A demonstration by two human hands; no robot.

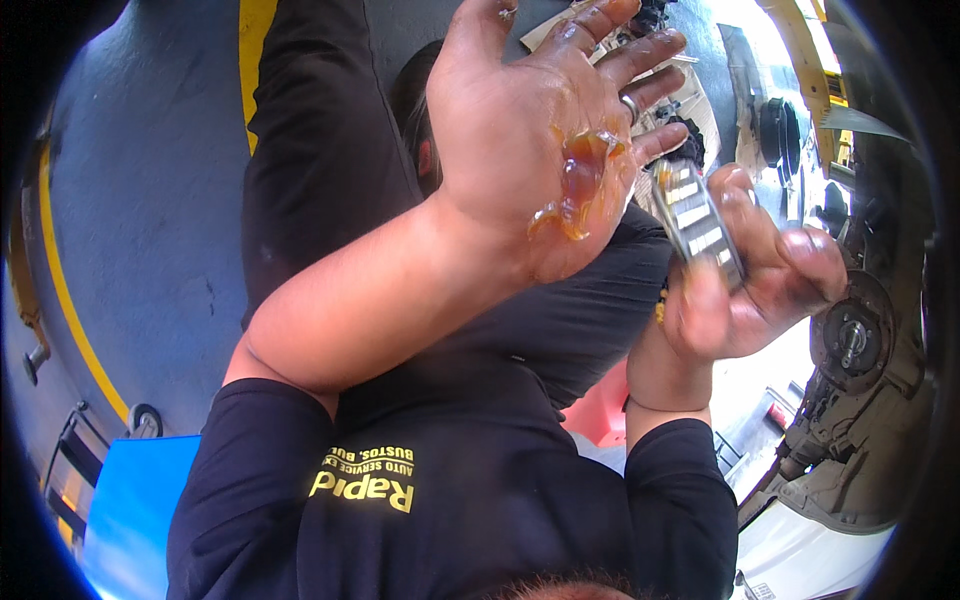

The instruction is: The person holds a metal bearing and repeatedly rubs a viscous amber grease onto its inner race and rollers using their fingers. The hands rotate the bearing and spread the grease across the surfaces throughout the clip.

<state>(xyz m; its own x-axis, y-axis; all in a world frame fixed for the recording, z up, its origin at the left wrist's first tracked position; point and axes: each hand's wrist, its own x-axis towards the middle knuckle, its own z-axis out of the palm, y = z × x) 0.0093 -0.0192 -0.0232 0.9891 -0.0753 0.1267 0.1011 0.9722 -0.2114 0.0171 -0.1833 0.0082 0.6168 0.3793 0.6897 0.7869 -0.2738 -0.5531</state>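
Note:
My left hand (540, 140) is turned palm up in the middle of the view, its greasy fingers spread and a ring on one of them. A smear of amber-brown grease (583, 178) lies on the palm. Just to the right, my right hand (755, 275) grips a roller bearing (697, 218) between thumb and fingers, its metal rollers showing along the side. The bearing is tilted, with its upper end close to the left hand's little finger and the grease. Some grease shows at that upper end. Motion blurs my right fingertips a little.
A wheel hub (850, 335) with a central stud stands at the right, beside dark vehicle parts. Dark greasy parts (690, 145) lie on cardboard beyond my hands. A blue panel (145, 520) is at the lower left, and yellow lines (75, 310) cross the blue-grey floor (150, 200).

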